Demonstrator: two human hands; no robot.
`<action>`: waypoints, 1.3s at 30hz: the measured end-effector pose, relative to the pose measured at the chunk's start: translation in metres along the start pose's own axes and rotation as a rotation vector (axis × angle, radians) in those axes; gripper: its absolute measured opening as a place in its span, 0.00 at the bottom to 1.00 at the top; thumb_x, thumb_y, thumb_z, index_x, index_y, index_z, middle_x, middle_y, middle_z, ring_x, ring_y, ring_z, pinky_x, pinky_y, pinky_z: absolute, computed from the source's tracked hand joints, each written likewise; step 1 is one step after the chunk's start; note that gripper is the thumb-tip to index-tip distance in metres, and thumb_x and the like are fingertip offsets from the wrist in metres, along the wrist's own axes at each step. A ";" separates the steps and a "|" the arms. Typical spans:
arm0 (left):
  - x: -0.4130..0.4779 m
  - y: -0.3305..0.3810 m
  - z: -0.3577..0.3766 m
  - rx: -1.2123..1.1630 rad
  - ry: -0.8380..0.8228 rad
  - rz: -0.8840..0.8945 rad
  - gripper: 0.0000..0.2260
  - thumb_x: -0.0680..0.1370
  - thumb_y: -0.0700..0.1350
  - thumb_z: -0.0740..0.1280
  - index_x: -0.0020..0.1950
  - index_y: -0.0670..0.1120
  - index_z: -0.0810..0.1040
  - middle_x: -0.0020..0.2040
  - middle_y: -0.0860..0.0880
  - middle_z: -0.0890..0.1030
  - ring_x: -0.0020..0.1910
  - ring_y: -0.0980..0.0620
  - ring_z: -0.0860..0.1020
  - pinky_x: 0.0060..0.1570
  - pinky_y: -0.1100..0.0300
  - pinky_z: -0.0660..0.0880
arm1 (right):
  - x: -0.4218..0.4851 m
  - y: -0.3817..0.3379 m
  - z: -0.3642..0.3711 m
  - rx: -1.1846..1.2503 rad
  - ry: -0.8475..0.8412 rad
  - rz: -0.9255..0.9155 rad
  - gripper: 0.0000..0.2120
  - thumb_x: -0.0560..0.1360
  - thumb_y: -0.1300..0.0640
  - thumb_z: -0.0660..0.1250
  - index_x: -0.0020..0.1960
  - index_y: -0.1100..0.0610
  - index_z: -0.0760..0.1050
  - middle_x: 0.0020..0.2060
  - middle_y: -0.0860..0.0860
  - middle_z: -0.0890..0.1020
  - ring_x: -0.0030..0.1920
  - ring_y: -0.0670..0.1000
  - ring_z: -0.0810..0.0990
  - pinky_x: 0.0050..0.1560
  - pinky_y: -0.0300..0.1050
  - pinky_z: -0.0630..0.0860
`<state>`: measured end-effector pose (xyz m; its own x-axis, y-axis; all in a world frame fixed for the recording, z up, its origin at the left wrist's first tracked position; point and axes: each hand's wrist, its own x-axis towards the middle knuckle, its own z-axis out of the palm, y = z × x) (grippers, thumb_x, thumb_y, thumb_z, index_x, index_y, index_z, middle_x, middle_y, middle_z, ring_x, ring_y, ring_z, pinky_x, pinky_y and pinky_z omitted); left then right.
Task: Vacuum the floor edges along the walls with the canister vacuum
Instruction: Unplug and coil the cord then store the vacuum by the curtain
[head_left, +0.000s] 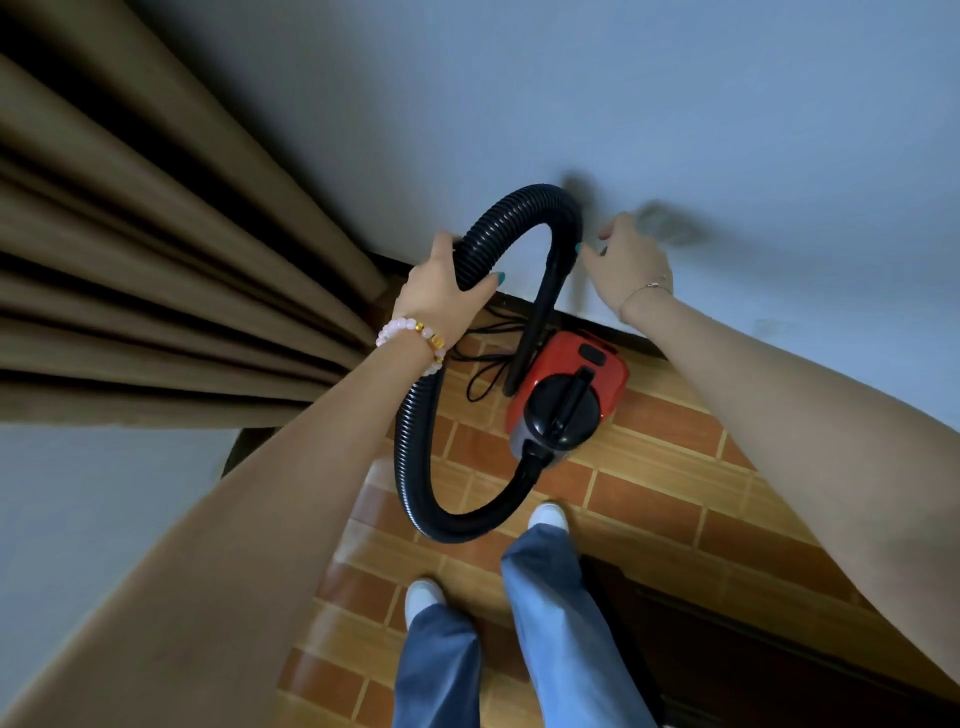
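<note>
Brick-patterned floor (649, 467) underfoot; red canister vacuum (569, 384) standing beside the dark baseboard (639, 345). Above, left hand (441, 291) wrapped around the ribbed black hose (415, 467); right hand (623, 265) spread loose, fingertips just beside the wand. Brown curtain (156, 286) left, pale wall (571, 93) beyond.
</note>
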<state>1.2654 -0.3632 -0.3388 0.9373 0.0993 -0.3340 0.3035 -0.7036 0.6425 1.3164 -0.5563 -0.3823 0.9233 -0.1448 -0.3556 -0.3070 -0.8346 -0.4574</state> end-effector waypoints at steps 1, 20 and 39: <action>-0.003 0.001 0.000 -0.013 -0.004 0.005 0.23 0.76 0.53 0.66 0.66 0.44 0.66 0.49 0.48 0.77 0.43 0.48 0.78 0.42 0.53 0.79 | -0.004 0.002 -0.002 0.007 0.001 0.007 0.18 0.78 0.48 0.59 0.62 0.59 0.68 0.53 0.57 0.79 0.54 0.61 0.77 0.52 0.50 0.73; -0.084 0.008 -0.006 -0.040 -0.191 0.052 0.25 0.76 0.50 0.67 0.69 0.45 0.63 0.49 0.49 0.76 0.42 0.49 0.79 0.43 0.53 0.80 | -0.086 0.032 -0.023 -0.041 0.016 0.087 0.17 0.78 0.51 0.59 0.63 0.58 0.68 0.55 0.57 0.79 0.55 0.60 0.77 0.51 0.47 0.72; -0.179 -0.060 -0.010 0.074 -0.368 0.027 0.34 0.74 0.54 0.69 0.74 0.44 0.57 0.64 0.43 0.73 0.50 0.49 0.73 0.45 0.59 0.68 | -0.230 0.038 0.023 -0.038 0.051 0.163 0.18 0.78 0.49 0.58 0.64 0.57 0.68 0.56 0.58 0.79 0.55 0.60 0.77 0.47 0.46 0.70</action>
<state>1.0816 -0.3320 -0.3105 0.8163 -0.1702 -0.5519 0.2535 -0.7531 0.6071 1.0868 -0.5423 -0.3364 0.8729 -0.3054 -0.3806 -0.4454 -0.8172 -0.3658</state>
